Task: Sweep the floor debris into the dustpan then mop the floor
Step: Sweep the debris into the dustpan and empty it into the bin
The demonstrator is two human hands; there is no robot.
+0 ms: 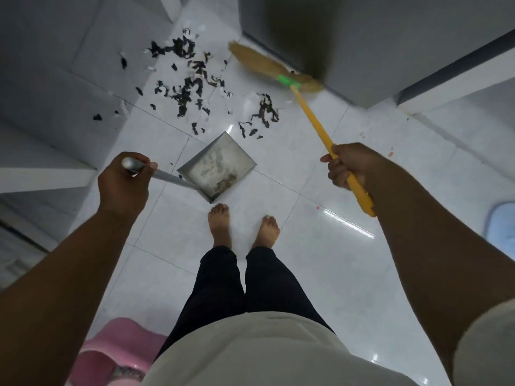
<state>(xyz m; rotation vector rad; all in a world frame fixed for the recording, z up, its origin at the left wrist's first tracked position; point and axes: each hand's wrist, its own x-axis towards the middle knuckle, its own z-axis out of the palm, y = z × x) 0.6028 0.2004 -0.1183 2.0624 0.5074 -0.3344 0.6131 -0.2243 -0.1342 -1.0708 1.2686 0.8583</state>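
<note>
Pink plastic of a tub (119, 346) showed at the near edge of the white tiled floor (306, 260), behind a person standing barefoot. The left hand (125, 179) was clenched round the metal handle of a steel dustpan (220, 162), which sat on the tiles just ahead of the toes (220, 213), its open mouth turned toward the mess and a little dirt lying in its near corner. The right hand (348, 168) gripped the yellow shaft of a straw broom (267, 65), its head out at the far side by a grey cabinet (362, 37). Dark shreds and pale scraps of debris (189, 84) lay scattered between pan and far wall, none yet at the pan's lip.

A hard stroke would likely have flicked the light shreds past the pan or against the bare feet. With the pan's lip not pressed flat, scraps could have slid underneath. Pieces by the cabinet's foot risked being pushed beneath it. No brand, label or writing could be read.
</note>
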